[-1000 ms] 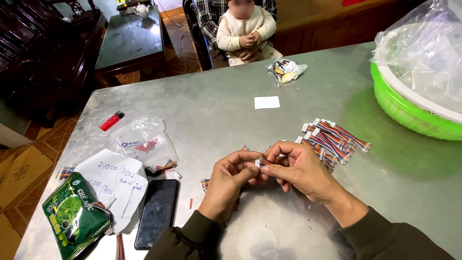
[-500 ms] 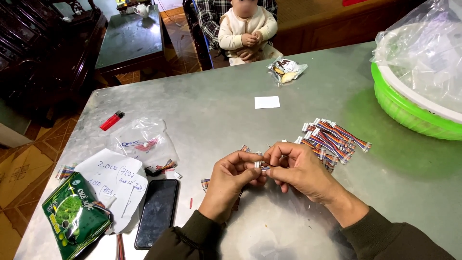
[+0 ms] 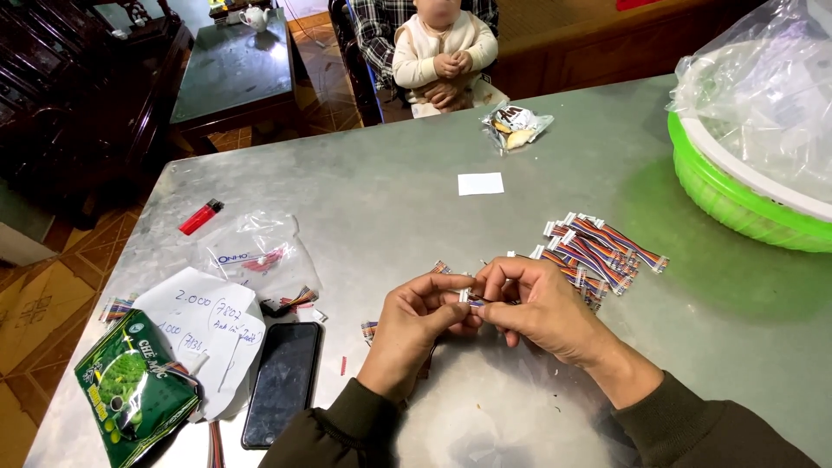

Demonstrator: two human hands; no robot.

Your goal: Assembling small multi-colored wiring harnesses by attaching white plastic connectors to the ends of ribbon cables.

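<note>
Both hands hold as before: left hand (image 3: 414, 314) and right hand (image 3: 539, 305) meet above the tabletop (image 3: 390, 199), fingers pinched narrow on a small white-plugged ribbon cable (image 3: 466, 297); work continues, with the multicoloured cable pile (image 3: 598, 251) just beside

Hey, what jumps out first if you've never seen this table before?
The left hand and right hand meet at the table's near middle, pinching a small white connector between their fingertips. Right of them lies a pile of rainbow ribbon cables, and a bright green basket fills the far right edge.
</note>
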